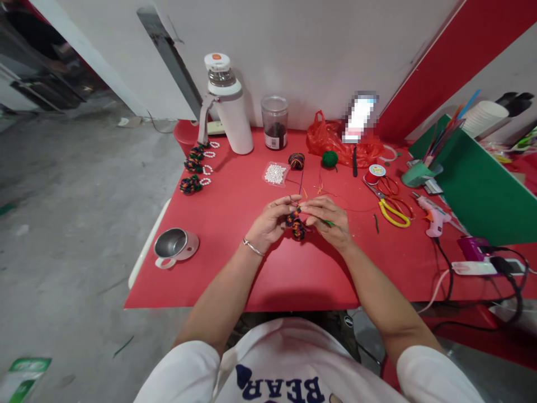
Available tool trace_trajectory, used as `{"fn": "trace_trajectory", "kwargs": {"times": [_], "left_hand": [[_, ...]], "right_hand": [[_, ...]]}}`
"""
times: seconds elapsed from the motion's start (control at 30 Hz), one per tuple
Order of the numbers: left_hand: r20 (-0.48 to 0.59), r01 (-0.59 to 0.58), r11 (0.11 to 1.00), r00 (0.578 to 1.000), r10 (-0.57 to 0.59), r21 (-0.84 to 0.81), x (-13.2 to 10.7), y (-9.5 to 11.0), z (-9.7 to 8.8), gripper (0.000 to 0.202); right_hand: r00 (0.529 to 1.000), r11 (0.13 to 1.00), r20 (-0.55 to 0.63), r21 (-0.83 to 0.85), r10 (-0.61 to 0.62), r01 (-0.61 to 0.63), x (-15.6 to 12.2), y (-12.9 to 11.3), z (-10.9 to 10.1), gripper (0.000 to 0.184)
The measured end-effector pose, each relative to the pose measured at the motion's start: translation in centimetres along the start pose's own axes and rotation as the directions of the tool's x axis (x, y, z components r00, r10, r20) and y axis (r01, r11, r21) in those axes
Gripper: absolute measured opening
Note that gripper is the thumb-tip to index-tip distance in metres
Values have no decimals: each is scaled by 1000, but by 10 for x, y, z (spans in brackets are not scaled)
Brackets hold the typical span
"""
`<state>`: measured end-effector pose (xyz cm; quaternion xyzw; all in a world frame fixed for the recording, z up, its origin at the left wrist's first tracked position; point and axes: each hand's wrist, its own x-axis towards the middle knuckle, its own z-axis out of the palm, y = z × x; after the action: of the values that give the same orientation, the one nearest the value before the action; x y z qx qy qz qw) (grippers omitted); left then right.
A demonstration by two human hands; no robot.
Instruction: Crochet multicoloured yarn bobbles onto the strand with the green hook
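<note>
Two hands meet over the middle of the red table (235, 280). The left hand (271, 224) and the right hand (329, 221) both pinch a small colourful knot (297, 225) of cord, just above the table. A shiny metal cup (172, 243) sits to the left. Yellow scissors (392, 211) and a pink glue gun (434, 215) lie to the right. Farther back are a bag of white beads (276, 173), a green ball of cord (329, 159) and a tall white bottle (226, 106).
</note>
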<state>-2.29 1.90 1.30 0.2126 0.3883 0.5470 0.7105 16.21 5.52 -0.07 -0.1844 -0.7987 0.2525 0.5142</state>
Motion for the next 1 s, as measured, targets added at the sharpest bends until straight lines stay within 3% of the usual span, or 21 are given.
{"fn": "trace_trajectory", "kwargs": {"times": [0.2,0.33,0.43,0.6,0.73,0.83,1.0], "left_hand": [[-54,-51,997,997,54,58,-1,7,-4,37],[-57,-62,995,996,67,82,-2,9,-3,34],[-30,-61,993,997,64,105,-2,9,-4,34],[37,-42,992,999,38,123,-3,11,-8,34],[43,-52,991,998,47,126,-4,7,-5,32],[17,-126,986,992,125,111,-2,-2,0,34],[-15,-215,971,976,218,110,2,-14,7,45]], "right_hand": [[991,994,90,37,99,-103,9,-1,-19,23],[989,997,131,36,65,-70,12,-1,-24,24],[986,996,158,70,51,-63,12,0,-28,24],[980,979,152,137,131,-153,13,-4,-33,21],[965,935,136,250,224,-253,9,-4,-25,26],[953,895,85,329,292,-303,4,-3,-11,30],[953,917,54,261,299,-303,0,-4,2,26]]}}
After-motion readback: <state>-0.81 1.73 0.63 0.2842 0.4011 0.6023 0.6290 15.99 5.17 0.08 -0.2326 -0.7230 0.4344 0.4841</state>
